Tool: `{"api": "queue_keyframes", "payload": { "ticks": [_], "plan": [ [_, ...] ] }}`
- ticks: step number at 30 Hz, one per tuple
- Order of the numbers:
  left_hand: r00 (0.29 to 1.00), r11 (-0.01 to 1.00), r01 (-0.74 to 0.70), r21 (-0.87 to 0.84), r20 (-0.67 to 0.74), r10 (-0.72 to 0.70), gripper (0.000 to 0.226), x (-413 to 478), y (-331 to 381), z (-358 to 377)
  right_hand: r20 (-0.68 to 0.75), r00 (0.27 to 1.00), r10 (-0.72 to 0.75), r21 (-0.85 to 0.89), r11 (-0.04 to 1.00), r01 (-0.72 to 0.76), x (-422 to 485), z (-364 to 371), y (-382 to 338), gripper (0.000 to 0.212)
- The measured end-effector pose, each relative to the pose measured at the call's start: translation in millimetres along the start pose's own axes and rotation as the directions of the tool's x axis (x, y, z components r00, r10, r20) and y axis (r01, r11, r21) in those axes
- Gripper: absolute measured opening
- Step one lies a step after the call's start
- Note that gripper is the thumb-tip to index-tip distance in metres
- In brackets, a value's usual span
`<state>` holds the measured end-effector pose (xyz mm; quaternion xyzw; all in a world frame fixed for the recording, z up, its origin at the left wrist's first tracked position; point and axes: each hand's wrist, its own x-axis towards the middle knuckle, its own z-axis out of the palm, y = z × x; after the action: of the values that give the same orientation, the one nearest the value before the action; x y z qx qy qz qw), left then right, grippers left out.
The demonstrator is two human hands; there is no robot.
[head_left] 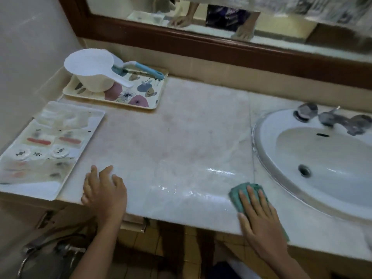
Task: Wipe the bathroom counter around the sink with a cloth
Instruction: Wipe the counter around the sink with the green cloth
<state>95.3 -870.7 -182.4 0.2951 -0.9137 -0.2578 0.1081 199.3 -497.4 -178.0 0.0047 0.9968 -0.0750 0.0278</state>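
Note:
A pale marble counter (181,125) runs from the left wall to a white oval sink (326,158) at the right. My right hand (259,220) lies flat on a green cloth (236,195), pressing it onto the counter's front edge just left of the sink. Wet streaks shine on the marble to the left of the cloth. My left hand (104,192) rests on the counter's front edge with fingers spread and nothing in it.
A flowered tray (141,91) at the back left holds a white dipper (92,71) and a blue-handled brush (145,70). A second patterned tray (46,146) lies along the left edge. A chrome tap (332,117) stands behind the basin. A wood-framed mirror (201,43) hangs above.

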Motion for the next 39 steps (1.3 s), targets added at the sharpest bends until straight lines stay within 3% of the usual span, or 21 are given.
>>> {"api": "queue_keyframes", "payload": {
  "ticks": [4,8,13,22,25,27,29,30,32,33,35,36,37,39],
  "plan": [
    [0.981,0.968,0.188,-0.164,0.085,-0.176,0.027,-15.6,45.3,-2.3,-0.053,0.974,0.222,0.133,0.968,-0.214,-32.7,-11.5,59.3,0.065],
    [0.97,0.947,-0.05,-0.318,0.212,0.122,0.018,-73.9,102.4,9.9,-0.058,0.935,0.349,0.175,0.926,-0.335,-58.1,-21.0,115.1,0.063],
    [0.816,0.855,-0.238,-0.462,0.382,0.434,0.019,-174.7,168.5,37.7,-0.09,0.921,0.378,0.17,0.917,-0.36,-95.9,-27.1,196.5,0.06],
    [0.552,0.724,-0.482,-0.494,0.47,0.689,0.018,-335.5,291.5,110.9,-0.175,0.896,0.408,0.227,0.902,-0.366,-128.6,-45.3,382.3,0.052],
    [0.504,0.663,-0.581,-0.473,0.431,0.749,0.026,-365.2,322.2,130.6,-0.155,0.879,0.45,0.293,0.871,-0.394,-127.0,-50.9,438.0,0.052],
    [0.501,0.638,-0.631,-0.441,0.396,0.77,0.029,-381.8,339.9,141.0,-0.17,0.813,0.556,0.369,0.801,-0.471,-123.6,-56.2,464.1,0.047],
    [0.497,0.636,-0.644,-0.425,0.399,0.771,0.03,-397.1,353.6,149.9,-0.132,0.718,0.683,0.522,0.664,-0.535,-116.0,-70.0,477.0,0.044],
    [0.492,0.636,-0.649,-0.417,0.407,0.769,0.031,-403.9,357.9,154.5,-0.066,0.662,0.747,0.628,0.547,-0.554,-110.9,-81.5,479.2,0.041],
    [0.492,0.643,-0.649,-0.406,0.421,0.762,0.031,-416.2,363.1,161.8,0.125,0.539,0.833,0.862,0.178,-0.475,-103.6,-107.2,478.9,0.029],
    [0.485,0.636,-0.651,-0.413,0.418,0.768,0.031,-421.3,364.8,163.6,0.238,0.511,0.826,0.938,-0.06,-0.341,-101.6,-119.1,476.3,0.026],
    [0.438,0.592,-0.663,-0.458,0.403,0.803,0.032,-430.3,369.7,162.2,0.439,0.574,0.691,0.86,-0.507,-0.047,-102.7,-141.2,468.1,0.029],
    [0.392,0.548,-0.681,-0.486,0.39,0.833,0.037,-432.7,372.6,159.5,0.505,0.626,0.595,0.75,-0.661,0.023,-103.6,-150.0,464.0,0.036],
    [0.325,0.481,-0.714,-0.508,0.368,0.871,0.043,-432.6,376.5,156.3,0.553,0.683,0.476,0.642,-0.766,0.015,-102.7,-157.9,458.2,0.043],
    [0.12,0.269,-0.815,-0.513,0.304,0.945,0.061,-425.5,390.6,148.4,0.592,0.788,0.168,0.44,-0.887,-0.141,-99.0,-170.5,439.7,0.052]
  ]
}}
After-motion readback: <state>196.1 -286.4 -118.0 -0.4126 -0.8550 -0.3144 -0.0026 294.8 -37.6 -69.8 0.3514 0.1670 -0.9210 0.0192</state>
